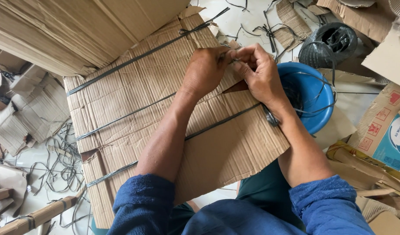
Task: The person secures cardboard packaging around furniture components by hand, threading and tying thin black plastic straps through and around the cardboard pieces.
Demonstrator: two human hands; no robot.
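A flat bundle of brown corrugated cardboard (134, 109) lies across my lap, bound by several dark plastic straps (121, 117). My left hand (204, 72) and my right hand (259, 72) meet at the bundle's far edge. Both pinch the ends of a dark strap (232, 59) between thumb and fingers. The strap's ends are small and partly hidden by my fingers. Blue sleeves cover both upper arms.
A blue plastic basin (315, 93) with loose straps stands right of my right wrist. A black roll of strap (328, 43) lies behind it. Stacked cardboard (69, 30) fills the upper left. Cardboard scraps and cut strap pieces (56, 165) litter the white floor. Printed cartons (389, 126) sit right.
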